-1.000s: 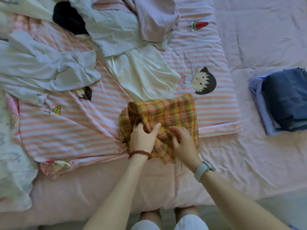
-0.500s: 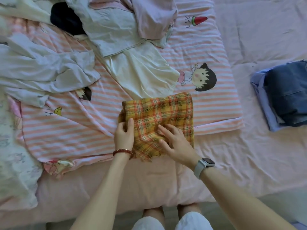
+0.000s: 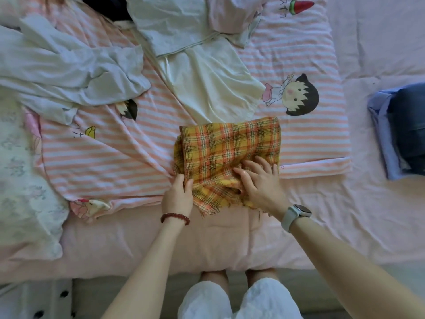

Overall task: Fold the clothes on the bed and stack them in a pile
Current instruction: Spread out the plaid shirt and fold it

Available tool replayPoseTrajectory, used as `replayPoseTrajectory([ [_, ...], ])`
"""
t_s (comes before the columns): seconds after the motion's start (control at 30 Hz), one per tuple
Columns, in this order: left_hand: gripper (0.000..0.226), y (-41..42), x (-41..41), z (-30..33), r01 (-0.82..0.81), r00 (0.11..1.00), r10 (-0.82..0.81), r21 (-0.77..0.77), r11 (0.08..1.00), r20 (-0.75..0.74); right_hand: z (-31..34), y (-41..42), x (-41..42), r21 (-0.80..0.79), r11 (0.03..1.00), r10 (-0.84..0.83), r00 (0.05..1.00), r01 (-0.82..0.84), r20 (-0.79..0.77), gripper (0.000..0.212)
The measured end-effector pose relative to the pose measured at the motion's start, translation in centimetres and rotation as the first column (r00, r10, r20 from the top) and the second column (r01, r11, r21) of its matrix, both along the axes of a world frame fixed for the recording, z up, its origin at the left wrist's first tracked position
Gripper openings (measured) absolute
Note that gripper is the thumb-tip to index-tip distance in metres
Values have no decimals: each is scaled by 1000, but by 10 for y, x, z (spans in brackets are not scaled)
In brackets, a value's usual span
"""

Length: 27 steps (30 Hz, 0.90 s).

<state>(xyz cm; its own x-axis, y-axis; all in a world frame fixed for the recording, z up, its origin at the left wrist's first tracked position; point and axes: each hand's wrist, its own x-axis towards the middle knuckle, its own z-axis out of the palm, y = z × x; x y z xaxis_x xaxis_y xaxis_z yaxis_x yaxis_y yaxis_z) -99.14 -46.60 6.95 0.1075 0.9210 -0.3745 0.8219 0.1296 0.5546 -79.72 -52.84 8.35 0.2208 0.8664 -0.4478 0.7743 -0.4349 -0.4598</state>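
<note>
While the pink bed [image 3: 230, 245] filled most of the head view, a pink-and-white striped cartoon cover [image 3: 110, 162] lay across its far left and middle. Unfolded clothes sat on that cover: a crumpled pale grey-white garment [image 3: 69, 74] far left, a cream garment [image 3: 213, 86] in the middle, a pale top [image 3: 174, 26] beyond it, a lilac piece [image 3: 232, 12] at the top edge, and something dark [image 3: 105, 8], mostly hidden. Floral bedding [image 3: 20, 171] hung at the left edge.

Folded pile [image 3: 402, 130] was at the right edge, well apart from the hands: dark blue denim on top of a light blue garment.

Yellow-orange plaid cloth [image 3: 230, 148] was folded to a rough rectangle at the near edge of the striped cover, its frayed hem spilling onto the bare pink sheet, just beside the cream garment.

Left hand [image 3: 178, 196]: grip closed on the plaid cloth's near-left corner, thumb and fingers pinching the edge. Right hand [image 3: 259, 180]: fingers spread fairly straight, pressing flat on the cloth's near-right part, not clamping anything.

White smartwatch [image 3: 295, 216] on the right wrist, red bead bracelet [image 3: 175, 218] on the left. Person's knees in white shorts [image 3: 239, 300] at the bottom, against the bed edge.
</note>
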Motion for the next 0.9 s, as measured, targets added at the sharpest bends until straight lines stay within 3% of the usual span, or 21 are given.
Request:
replayPoseTrajectory([
  [0.03,29,1,-4,-3,12,999,-12,-21,1000,-42,-2,-2,1,-5,1000,15,1000,-15,15,41],
  [0.1,20,4,-5,-4,-47,998,48,-41,998,29,-6,-5,3,9,999,52,996,-53,72,36],
  [0.23,26,-3,14,8,-285,897,346,-241,928,273,-15,-12,10,-106,974,217,962,-202,163,63],
  [0.37,24,-32,18,12,-333,899,407,-350,875,163,-19,-15,14,-165,964,233,962,-209,145,87],
  [0.47,28,-45,9,6,-280,913,383,-462,841,144,-17,-14,15,-139,976,177,981,-166,75,81],
  [0.63,26,-47,8,4,-303,923,363,-337,891,129,-12,-12,14,-103,994,32,998,-37,-56,54],
  [0.9,41,-41,4,5,-207,964,240,-243,948,112,-17,-8,19,-136,990,40,998,-45,-40,48],
])
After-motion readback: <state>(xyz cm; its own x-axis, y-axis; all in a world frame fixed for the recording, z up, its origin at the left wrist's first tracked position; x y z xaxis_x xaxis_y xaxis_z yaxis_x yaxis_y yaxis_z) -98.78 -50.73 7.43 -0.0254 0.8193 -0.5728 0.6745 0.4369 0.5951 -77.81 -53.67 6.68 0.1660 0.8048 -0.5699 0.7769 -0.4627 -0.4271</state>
